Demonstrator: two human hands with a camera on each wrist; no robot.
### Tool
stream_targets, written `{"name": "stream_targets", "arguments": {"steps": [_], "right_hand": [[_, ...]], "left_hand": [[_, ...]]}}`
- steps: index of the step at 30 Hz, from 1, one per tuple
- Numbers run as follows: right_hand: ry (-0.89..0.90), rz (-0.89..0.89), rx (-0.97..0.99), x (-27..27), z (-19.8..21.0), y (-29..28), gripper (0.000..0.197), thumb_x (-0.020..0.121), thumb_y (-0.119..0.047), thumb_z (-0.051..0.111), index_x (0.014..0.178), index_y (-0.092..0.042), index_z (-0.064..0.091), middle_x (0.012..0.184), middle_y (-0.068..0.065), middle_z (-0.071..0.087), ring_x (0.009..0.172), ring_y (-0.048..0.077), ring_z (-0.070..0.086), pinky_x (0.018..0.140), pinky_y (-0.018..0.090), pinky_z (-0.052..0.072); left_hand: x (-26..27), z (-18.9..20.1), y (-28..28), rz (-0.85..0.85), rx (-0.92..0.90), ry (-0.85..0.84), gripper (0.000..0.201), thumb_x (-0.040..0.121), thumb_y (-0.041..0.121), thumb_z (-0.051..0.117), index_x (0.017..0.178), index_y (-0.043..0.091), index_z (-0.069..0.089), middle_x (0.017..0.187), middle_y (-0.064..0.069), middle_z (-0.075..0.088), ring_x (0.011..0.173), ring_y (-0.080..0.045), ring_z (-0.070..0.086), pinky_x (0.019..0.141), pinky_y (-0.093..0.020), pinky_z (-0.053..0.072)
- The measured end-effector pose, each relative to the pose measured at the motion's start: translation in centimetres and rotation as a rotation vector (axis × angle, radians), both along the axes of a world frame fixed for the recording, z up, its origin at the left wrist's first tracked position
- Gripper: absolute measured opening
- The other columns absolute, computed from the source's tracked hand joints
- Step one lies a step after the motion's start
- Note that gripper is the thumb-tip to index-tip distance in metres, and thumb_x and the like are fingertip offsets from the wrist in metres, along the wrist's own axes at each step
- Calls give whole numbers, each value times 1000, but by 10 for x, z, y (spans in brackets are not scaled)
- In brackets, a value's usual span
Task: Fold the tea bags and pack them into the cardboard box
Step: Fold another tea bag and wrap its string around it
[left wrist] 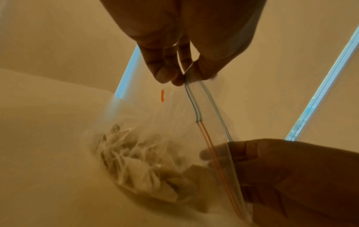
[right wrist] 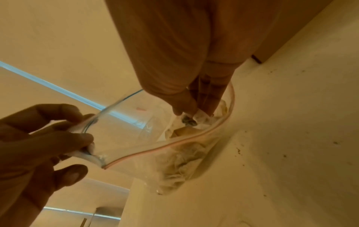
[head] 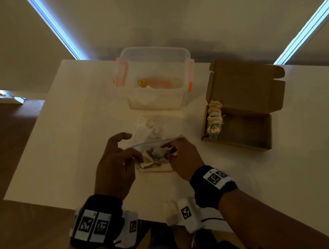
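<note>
Hands meet over a clear zip bag (head: 152,147) at the middle of the white table (head: 59,140) in the head view. The left hand (head: 114,166) pinches the bag's near corner while its outer fingers spread loose; the right hand (head: 183,157) has its fingers dipped into the bag's mouth. Loose tea bags (head: 153,158) show through the plastic. Behind stands a clear tub (head: 154,76) with orange clips, and to the right an open cardboard box (head: 241,117) holds a row of folded tea bags (head: 214,119) along its left wall. Only this view shows the box and tub.

From the left wrist, the left hand (left wrist: 174,46) grips the bag's (left wrist: 174,122) zip strip between thumb and fingertips, lifting the mouth wide. The right hand (left wrist: 281,176) reaches in from the lower right, seen through the plastic. A heap of tea bags (left wrist: 139,165) lies at the bottom, resting on the table.

From the right wrist, the right hand's (right wrist: 184,61) fingertips (right wrist: 184,106) close on one tea bag (right wrist: 196,118) inside the bag (right wrist: 136,138), a detail the other views hide. The left hand (right wrist: 38,145) holds the corner at lower left. Dark crumbs speckle the table (right wrist: 291,122) here.

Pale walls surround the table, crossed by bright blue-white strips, and a brown floor lies to the left.
</note>
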State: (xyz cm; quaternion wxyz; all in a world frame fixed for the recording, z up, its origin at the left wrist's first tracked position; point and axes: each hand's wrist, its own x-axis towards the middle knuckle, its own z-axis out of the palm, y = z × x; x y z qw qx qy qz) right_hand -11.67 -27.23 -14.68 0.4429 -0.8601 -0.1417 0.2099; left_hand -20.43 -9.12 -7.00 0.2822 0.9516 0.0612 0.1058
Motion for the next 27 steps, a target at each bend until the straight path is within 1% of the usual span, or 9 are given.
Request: {"name": "stream_targets", "arguments": {"steps": [2, 4, 6, 10, 14, 16, 23, 25, 27], "right_hand": [[-4, 23, -13, 1, 5, 5, 27, 94, -2, 59, 114, -15, 70, 129, 8, 56, 107, 22, 60, 83, 14, 43], [18, 49, -26, 0, 8, 13, 29, 94, 0, 56, 115, -12, 70, 129, 9, 57, 113, 25, 59, 90, 22, 45], [23, 86, -41, -1, 8, 21, 30, 89, 1, 58, 113, -11, 73, 122, 9, 65, 111, 25, 62, 86, 22, 44], [18, 227, -135, -3, 3, 44, 35, 90, -6, 62, 124, -11, 68, 123, 12, 68, 114, 31, 62, 94, 31, 47], [-113, 540, -431, -8, 0, 63, 41, 92, -40, 61, 126, -16, 61, 131, 13, 60, 121, 38, 55, 99, 45, 43], [-164, 564, -491, -8, -3, 63, 43, 95, -38, 61, 135, -22, 57, 139, 8, 57, 127, 35, 52, 102, 48, 42], [-118, 422, -314, -5, -9, 53, 31, 95, -8, 56, 116, -19, 74, 115, 6, 73, 104, 30, 68, 89, 36, 54], [-74, 333, -241, -2, 1, 46, 27, 95, -7, 56, 109, -17, 77, 106, 2, 75, 95, 21, 69, 82, 24, 51], [-91, 218, -147, 0, 12, 36, 26, 94, -1, 59, 110, -12, 76, 105, -1, 75, 91, 2, 67, 74, 0, 39]], "left_hand": [[3, 0, 5, -38, 33, 113, 37, 84, -3, 53, 88, 22, 79, 132, 0, 59, 86, -21, 64, 70, -31, 51], [6, -3, 7, -14, 29, 207, 41, 88, -3, 52, 117, 16, 75, 135, -2, 57, 93, -28, 65, 72, -32, 50], [8, -4, 6, 8, 14, 259, 49, 89, -5, 55, 134, 13, 65, 141, -3, 52, 99, -30, 63, 76, -37, 53], [9, -4, 5, 5, -42, 316, 55, 92, -2, 53, 144, 15, 55, 148, -2, 44, 99, -28, 62, 79, -41, 53], [8, -6, 3, -6, -45, 400, 53, 97, 5, 50, 149, 19, 49, 151, 1, 38, 95, -25, 57, 80, -40, 50], [8, -7, 0, -15, -59, 415, 52, 98, 5, 50, 148, 20, 49, 151, 1, 37, 103, -27, 58, 84, -43, 50], [8, -7, 4, 5, -102, 411, 49, 100, 6, 49, 147, 19, 50, 150, 1, 38, 98, -26, 56, 79, -36, 43], [10, -6, 7, -3, -119, 400, 49, 99, 6, 50, 147, 18, 51, 148, -1, 40, 86, -22, 51, 79, -38, 44], [12, -5, 7, 4, -113, 408, 49, 100, 6, 51, 147, 18, 51, 148, -1, 40, 86, -22, 51, 82, -38, 45]]}}
